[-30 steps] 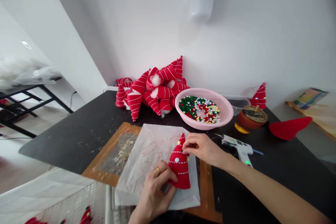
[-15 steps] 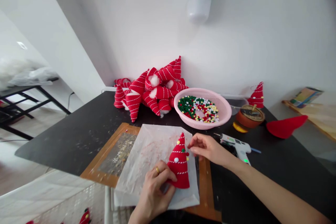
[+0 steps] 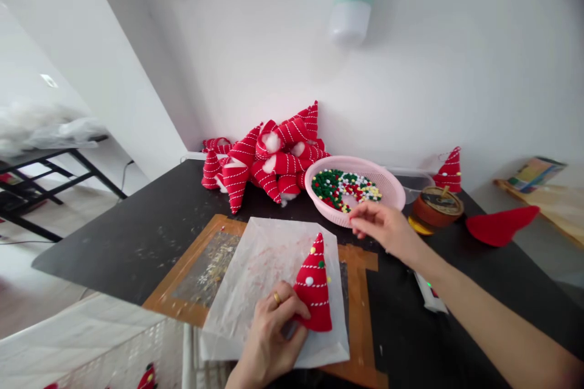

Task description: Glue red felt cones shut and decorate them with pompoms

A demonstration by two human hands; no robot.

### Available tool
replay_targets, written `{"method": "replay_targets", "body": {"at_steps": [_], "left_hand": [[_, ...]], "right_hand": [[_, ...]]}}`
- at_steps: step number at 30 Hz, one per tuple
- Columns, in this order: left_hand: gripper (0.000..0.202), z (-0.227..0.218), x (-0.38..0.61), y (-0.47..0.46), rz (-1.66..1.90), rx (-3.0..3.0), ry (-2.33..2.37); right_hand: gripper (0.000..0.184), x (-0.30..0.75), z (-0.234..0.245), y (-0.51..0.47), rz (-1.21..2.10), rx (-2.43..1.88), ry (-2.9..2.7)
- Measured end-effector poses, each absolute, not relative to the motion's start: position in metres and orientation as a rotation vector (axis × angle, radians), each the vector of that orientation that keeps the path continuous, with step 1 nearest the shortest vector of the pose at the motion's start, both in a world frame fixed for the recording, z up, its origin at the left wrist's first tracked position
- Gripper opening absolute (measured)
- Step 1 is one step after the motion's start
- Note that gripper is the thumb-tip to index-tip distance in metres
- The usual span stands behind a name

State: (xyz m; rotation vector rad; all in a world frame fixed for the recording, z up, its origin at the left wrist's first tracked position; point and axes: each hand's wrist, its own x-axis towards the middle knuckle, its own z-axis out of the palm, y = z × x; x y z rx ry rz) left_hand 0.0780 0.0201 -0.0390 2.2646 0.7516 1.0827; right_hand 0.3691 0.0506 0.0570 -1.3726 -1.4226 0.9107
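A small red fabric cone tree (image 3: 314, 285) with white stitching and a few coloured pompoms lies on a sheet of white paper (image 3: 264, 267). My left hand (image 3: 271, 337), with a ring on one finger, pinches the cone's lower left edge and holds it down. My right hand (image 3: 387, 228) hovers at the near rim of a pink basket (image 3: 392, 185) full of green, red, white and yellow pompoms (image 3: 344, 187). Its fingers are loosely curled, with thumb and forefinger close together, and I see nothing between them.
A pile of red striped cones (image 3: 269, 158) lies against the wall. A brown round tin (image 3: 435, 206), one more decorated cone (image 3: 449, 169) and a plain red felt piece (image 3: 499, 225) sit at the right. A white glue gun (image 3: 429, 295) lies under my right forearm. A brown mat (image 3: 201, 267) underlies the paper.
My right hand has left the cone's tip and moved up and right to the pink basket's rim. The left hand still holds the cone in place.
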Motion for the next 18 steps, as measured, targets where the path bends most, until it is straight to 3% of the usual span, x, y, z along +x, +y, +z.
{"method": "replay_targets", "body": {"at_steps": [4, 9, 13, 15, 18], "left_hand": [[0.020, -0.038, 0.079, 0.020, 1.101, 2.247, 0.745], [0.020, -0.037, 0.080, 0.020, 1.101, 2.250, 0.760], [0.019, -0.037, 0.079, 0.020, 1.100, 2.255, 0.752], [0.019, -0.039, 0.078, 0.020, 1.098, 2.257, 0.759], [0.019, -0.043, 0.078, 0.020, 1.072, 2.271, 0.772]], "right_hand": [[0.020, 0.411, 0.083, 0.084, 0.477, -1.511, -1.478], [0.027, 0.453, 0.074, 0.134, 0.741, -1.675, -1.700], [0.039, 0.463, 0.059, 0.157, 0.768, -1.808, -1.848], [0.035, 0.461, 0.051, 0.164, 0.740, -1.891, -1.898], [0.014, 0.453, 0.042, 0.174, 0.661, -2.020, -1.971]]}}
